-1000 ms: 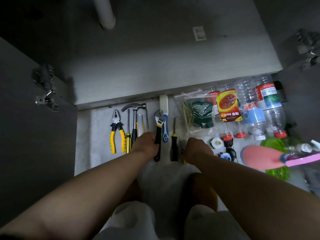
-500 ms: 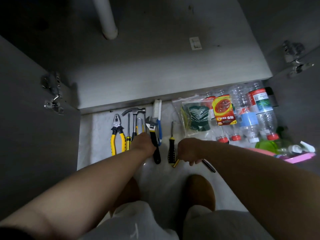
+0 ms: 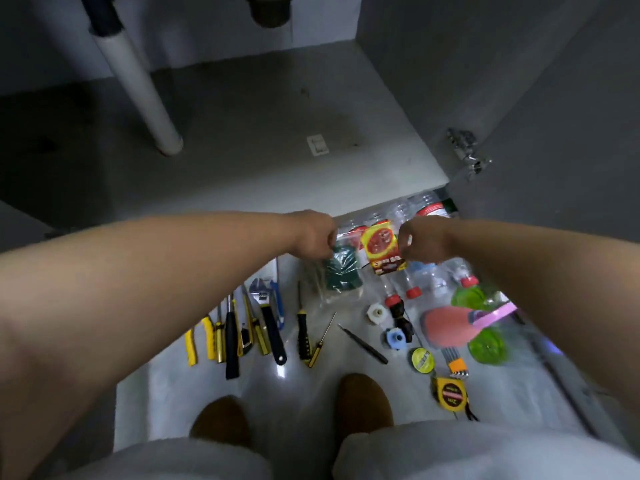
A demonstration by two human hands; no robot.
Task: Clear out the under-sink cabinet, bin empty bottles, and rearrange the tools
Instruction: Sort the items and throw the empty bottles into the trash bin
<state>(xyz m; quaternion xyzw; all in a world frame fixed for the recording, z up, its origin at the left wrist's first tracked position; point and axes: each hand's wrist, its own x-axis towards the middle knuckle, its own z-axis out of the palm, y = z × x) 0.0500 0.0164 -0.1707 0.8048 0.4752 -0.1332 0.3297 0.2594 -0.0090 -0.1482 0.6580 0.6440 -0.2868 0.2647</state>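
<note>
Reaching out past the cabinet (image 3: pixel 259 133) edge, both hands sit above the items laid on the floor (image 3: pixel 311 393); the left hand (image 3: pixel 311 237) has its fingers (image 3: pixel 328 244) curled narrow on the top corner of the clear bag (image 3: pixel 341 282) of green pads; the right hand (image 3: pixel 424 242) has its fingers (image 3: pixel 407 252) curled against the right edge of the yellow-and-red packet (image 3: pixel 381 249), and whether they grip it cannot be told; the plastic bottles (image 3: pixel 408 282) lie side by side under and beyond the packet, red caps toward the person; the pliers (image 3: pixel 199 337), adjustable wrench (image 3: pixel 268 320) and black-handled screwdriver (image 3: pixel 303 334) lie in a row left of the bag; the tape measure (image 3: pixel 452 393) lies near the right knee; a white pipe (image 3: pixel 138 84) stands inside the cabinet.
</note>
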